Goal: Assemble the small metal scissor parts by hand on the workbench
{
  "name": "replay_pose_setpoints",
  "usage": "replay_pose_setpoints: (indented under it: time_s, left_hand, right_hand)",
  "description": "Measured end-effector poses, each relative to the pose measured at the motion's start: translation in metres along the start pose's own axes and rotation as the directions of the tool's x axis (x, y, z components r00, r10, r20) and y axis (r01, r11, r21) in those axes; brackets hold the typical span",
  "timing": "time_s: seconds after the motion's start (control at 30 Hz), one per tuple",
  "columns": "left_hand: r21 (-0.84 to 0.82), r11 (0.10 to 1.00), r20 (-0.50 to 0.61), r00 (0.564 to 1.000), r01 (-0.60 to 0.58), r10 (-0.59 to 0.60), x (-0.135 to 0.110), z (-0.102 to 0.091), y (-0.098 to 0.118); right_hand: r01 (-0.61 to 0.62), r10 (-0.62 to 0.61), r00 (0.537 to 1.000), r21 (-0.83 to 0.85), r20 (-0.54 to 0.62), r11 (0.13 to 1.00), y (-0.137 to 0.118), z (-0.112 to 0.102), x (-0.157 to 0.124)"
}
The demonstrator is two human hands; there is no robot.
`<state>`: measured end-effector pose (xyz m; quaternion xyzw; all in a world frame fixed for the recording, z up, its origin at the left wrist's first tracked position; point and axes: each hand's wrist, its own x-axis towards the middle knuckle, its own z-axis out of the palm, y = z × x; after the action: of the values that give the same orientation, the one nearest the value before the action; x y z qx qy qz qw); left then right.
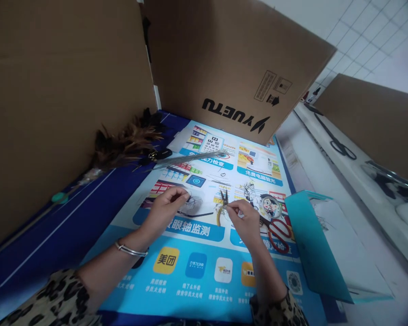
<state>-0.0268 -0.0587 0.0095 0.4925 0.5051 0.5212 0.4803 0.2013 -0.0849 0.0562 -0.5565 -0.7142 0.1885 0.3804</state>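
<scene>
My left hand [170, 203] is closed in a pinch over the printed mat. Fine dark wire strands [192, 206] lie beside its fingertips; what the pinch holds is too thin to make out. Farther right, my right hand [245, 217] pinches too, its fingertips overlapping the middle of small pliers [224, 197] with dark jaws pointing away and yellow handles. I cannot tell whether the fingers touch the pliers or a thin piece above them. Beyond my hands lies a bundle of straight thin wires [193, 157]. Red-handled scissors [279, 230] rest right of my right hand.
Tall cardboard panels [224, 59] stand at the left and back. A brown feather duster [125, 138] lies along the left side. Tangled wire bits [249, 191] and a round cartoon piece [270, 206] sit near the scissors. At the right is a teal-edged open box [313, 244].
</scene>
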Motion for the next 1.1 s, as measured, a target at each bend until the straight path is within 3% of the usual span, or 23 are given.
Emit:
replay_pose_setpoints:
  time_s: [0.23, 0.3, 0.43, 0.53, 0.67, 0.8, 0.93, 1.1]
  left_hand:
    - [0.076, 0.993, 0.088, 0.993, -0.091, 0.085, -0.011, 0.011, 0.003]
    - [0.063, 0.993, 0.061, 0.993, -0.101, 0.097, -0.013, 0.012, 0.009]
    - [0.012, 0.989, 0.064, 0.988, -0.145, 0.144, -0.011, 0.009, 0.036]
    - [-0.035, 0.985, 0.146, 0.974, -0.169, 0.172, -0.004, 0.003, 0.069]
    - [-0.117, 0.979, 0.305, 0.932, -0.165, 0.193, 0.007, -0.001, 0.111]
    - [-0.164, 0.972, 0.444, 0.868, -0.167, 0.224, 0.014, 0.006, 0.138]
    - [-0.157, 0.970, 0.554, 0.797, -0.184, 0.241, 0.019, 0.018, 0.156]
    - [-0.183, 0.966, 0.604, 0.754, -0.184, 0.258, 0.026, 0.030, 0.164]
  right_hand:
    - [-0.085, 0.093, 0.995, 0.206, -0.031, 0.975, -0.016, -0.005, -0.009]
    - [-0.118, 0.134, 0.990, 0.297, -0.032, 0.948, -0.020, -0.007, -0.010]
    - [-0.160, 0.158, 0.986, 0.558, 0.052, 0.814, -0.024, -0.015, -0.009]
    - [-0.200, 0.145, 0.980, 0.704, 0.138, 0.682, -0.024, -0.027, -0.003]
    - [-0.258, 0.110, 0.966, 0.818, 0.235, 0.514, -0.026, -0.044, 0.007]
    - [-0.276, 0.114, 0.961, 0.873, 0.251, 0.403, -0.031, -0.052, 0.019]
    - [-0.255, 0.107, 0.967, 0.914, 0.233, 0.315, -0.035, -0.046, 0.037]
    - [-0.260, 0.035, 0.965, 0.937, 0.259, 0.234, -0.039, -0.028, 0.059]
